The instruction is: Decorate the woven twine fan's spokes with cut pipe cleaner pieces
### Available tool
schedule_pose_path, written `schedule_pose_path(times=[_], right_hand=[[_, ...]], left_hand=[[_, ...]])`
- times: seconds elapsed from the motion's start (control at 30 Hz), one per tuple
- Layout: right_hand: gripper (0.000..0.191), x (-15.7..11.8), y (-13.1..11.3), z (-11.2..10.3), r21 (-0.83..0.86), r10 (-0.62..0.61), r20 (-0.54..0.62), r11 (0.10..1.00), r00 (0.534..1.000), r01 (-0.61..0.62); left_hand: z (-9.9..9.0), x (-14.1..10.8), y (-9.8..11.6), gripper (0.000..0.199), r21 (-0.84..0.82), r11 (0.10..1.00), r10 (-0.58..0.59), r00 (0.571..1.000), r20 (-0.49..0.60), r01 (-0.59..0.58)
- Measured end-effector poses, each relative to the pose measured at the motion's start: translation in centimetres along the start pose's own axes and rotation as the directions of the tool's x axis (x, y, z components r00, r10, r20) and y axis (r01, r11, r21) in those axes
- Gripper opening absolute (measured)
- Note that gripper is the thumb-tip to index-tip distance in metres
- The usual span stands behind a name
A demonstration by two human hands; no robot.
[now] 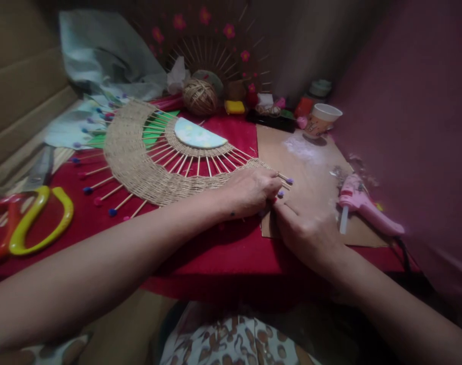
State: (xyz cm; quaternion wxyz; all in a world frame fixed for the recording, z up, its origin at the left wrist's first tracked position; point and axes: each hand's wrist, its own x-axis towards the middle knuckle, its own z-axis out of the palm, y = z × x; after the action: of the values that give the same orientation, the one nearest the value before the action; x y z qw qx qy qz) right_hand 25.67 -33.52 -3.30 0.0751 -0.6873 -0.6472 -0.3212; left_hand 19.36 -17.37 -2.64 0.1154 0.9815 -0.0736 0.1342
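A woven half-round fan [136,172] of thin sticks lies on the red cloth, with small coloured pom-poms on many of its stick ends. Its inner half-disc [200,134] is covered in pale blue patterned fabric. My left hand [252,190] lies over the fan's lower right edge, fingers closed round the sticks beside two purple pom-poms [289,181]. Close against it, my right hand [307,228] has its thumb and fingers pinched together at the stick ends. Whatever sits between those fingertips is hidden.
A pink glue gun [368,205] rests on a cardboard sheet [303,167] at right, near a paper cup [322,121]. Scissors [43,218] with yellow and red handles lie at left. Behind are a twine ball [199,96] and a dark flowered fan [204,30].
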Motion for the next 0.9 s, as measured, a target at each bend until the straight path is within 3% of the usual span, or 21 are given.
schedule_pose_path(times=[0.13,0.43,0.7,0.9], right_hand=[[0.024,-0.40,0.26,-0.02,0.023,-0.006,-0.053,1.000,0.999,0.007],[0.027,-0.61,-0.07,-0.10,0.094,0.133,0.041,0.986,0.990,-0.136],[0.019,-0.84,-0.02,-0.32,0.274,0.269,0.076,0.920,0.960,-0.280],[0.017,-0.97,-0.06,-0.14,0.314,0.292,0.083,0.900,0.953,-0.303]], left_hand=[[-0.04,0.01,-0.14,0.020,-0.018,1.000,0.026,1.000,0.010,-0.026],[-0.30,-0.18,-0.04,0.020,-0.079,0.997,0.020,1.000,0.006,-0.019],[-0.62,-0.18,0.08,0.020,-0.079,0.997,-0.002,1.000,0.027,0.004],[-0.56,-0.07,-0.47,0.025,-0.131,0.991,0.043,0.998,0.044,-0.037]])
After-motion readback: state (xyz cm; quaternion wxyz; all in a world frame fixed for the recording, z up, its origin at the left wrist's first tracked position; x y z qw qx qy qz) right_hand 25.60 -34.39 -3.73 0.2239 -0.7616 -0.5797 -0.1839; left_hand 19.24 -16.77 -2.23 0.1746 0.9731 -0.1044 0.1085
